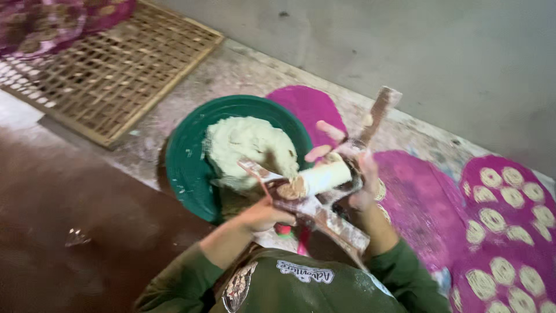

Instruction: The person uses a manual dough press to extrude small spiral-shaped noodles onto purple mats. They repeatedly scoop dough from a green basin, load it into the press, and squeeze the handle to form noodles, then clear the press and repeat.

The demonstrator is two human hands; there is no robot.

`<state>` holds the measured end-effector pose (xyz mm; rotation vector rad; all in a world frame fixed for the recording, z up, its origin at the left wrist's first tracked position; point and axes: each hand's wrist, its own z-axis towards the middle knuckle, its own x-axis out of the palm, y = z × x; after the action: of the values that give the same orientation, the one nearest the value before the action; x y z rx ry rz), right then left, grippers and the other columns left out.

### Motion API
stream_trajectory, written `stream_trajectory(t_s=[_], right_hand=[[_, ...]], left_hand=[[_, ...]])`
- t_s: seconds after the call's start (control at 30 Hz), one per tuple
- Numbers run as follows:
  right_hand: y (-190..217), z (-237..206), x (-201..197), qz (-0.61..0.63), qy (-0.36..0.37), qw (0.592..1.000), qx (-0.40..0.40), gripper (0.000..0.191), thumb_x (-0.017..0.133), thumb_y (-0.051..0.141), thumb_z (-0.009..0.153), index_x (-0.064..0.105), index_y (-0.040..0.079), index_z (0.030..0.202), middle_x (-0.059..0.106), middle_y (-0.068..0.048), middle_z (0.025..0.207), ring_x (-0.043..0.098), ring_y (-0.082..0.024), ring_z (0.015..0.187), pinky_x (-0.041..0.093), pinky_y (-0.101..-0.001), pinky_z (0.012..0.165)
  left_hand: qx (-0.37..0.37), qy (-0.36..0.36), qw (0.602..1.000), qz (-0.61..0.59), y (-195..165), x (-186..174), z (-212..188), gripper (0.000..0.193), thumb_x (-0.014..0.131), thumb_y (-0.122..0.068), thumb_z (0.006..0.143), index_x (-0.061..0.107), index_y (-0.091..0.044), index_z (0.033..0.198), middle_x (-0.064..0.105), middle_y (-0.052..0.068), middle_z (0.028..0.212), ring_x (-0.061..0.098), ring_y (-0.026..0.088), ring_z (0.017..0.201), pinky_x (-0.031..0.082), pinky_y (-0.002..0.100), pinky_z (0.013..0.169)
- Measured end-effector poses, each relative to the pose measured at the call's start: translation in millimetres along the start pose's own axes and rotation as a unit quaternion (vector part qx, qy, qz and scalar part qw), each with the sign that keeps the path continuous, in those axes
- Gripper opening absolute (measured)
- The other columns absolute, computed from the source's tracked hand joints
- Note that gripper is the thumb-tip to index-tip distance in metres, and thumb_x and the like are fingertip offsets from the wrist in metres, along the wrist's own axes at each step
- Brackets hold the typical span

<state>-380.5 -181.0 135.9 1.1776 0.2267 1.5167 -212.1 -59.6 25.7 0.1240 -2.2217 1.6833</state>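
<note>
Head view: both hands [263, 215] [356, 174] grip a wooden press [324, 200] above the green dough basin [191, 168], woven tray [116, 75] beyond.

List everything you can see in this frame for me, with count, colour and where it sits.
Basin: one, green, on the floor at centre, in front of the person.
Dough: one mound, pale cream, inside the basin.
Wooden press: one, brown and flour-dusted, with a white cylinder, held above the basin's right edge.
Cloth sheets: magenta, spread on the floor at right.
Coiled dough rounds: many, pale, in rows on the far-right cloth.
Woven bamboo tray: one, tan, upper left on the floor.
Patterned fabric: one, purple-pink, top left corner.
Wall: grey, along the top.
Left hand: gripping the press's lower part.
Right hand: around the press's upper part.
</note>
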Motion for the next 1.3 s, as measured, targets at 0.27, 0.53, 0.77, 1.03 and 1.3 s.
stream_trajectory(t_s=[0.27, 0.53, 0.77, 1.03, 1.3], right_hand=[[101.9, -112.0, -12.8, -0.650, 0.119, 0.737, -0.144, 0.055, 0.061, 0.031, 0.097, 0.048, 0.020, 0.150, 0.059, -0.027, 0.147, 0.073, -0.034, 0.117, 0.063, -0.0387, 0.092], [136.1, -212.1, -59.2, -0.654, -0.202, 0.726, -0.071, 0.079, 0.065, 0.024, 0.093, 0.029, 0.020, 0.164, 0.053, -0.022, 0.151, 0.063, -0.035, 0.127, 0.057, -0.0436, 0.102], [176.9, -379.0, -156.5, -0.198, -0.330, 0.853, 0.353, 0.102, 0.081, 0.020, 0.078, 0.022, 0.004, 0.159, 0.056, -0.017, 0.139, 0.068, -0.016, 0.102, 0.060, -0.0309, 0.085], [192.5, -478.9, -165.4, -0.384, -0.536, 0.688, 0.303, 0.093, 0.081, 0.007, 0.085, 0.025, -0.003, 0.159, 0.042, -0.037, 0.136, 0.056, -0.047, 0.108, 0.047, -0.0583, 0.088], [187.7, -444.5, -173.7, -0.368, -0.469, 0.791, 0.136, 0.107, 0.076, 0.010, 0.082, 0.005, -0.004, 0.161, 0.046, -0.030, 0.149, 0.053, -0.032, 0.135, 0.046, -0.0409, 0.110]], left_hand=[[-0.013, 0.035, 0.969, 0.244, -64.4, 99.6, 15.6, 0.043, 0.082, -0.016, 0.080, 0.067, -0.007, 0.120, 0.073, 0.007, 0.106, 0.072, 0.018, 0.097, 0.059, 0.032, 0.081], [0.039, 0.121, 0.940, 0.316, -43.1, 180.4, 122.7, 0.044, 0.084, -0.020, 0.073, 0.070, -0.003, 0.111, 0.075, 0.014, 0.104, 0.073, 0.021, 0.094, 0.060, 0.034, 0.083], [0.137, 0.243, 0.914, 0.295, -6.9, 191.6, 257.3, 0.053, 0.079, -0.015, 0.073, 0.070, -0.003, 0.123, 0.077, 0.014, 0.115, 0.071, 0.025, 0.107, 0.056, 0.038, 0.098], [-0.012, -0.095, 0.995, 0.020, 74.7, 135.5, 388.9, 0.048, 0.051, -0.026, 0.104, 0.053, -0.003, 0.146, 0.061, 0.014, 0.146, 0.056, 0.027, 0.132, 0.041, 0.043, 0.113], [-0.018, -0.178, 0.956, -0.233, 128.5, 146.1, 350.8, 0.049, 0.050, -0.009, 0.101, 0.050, -0.004, 0.150, 0.062, 0.013, 0.145, 0.062, 0.024, 0.123, 0.049, 0.038, 0.105]])
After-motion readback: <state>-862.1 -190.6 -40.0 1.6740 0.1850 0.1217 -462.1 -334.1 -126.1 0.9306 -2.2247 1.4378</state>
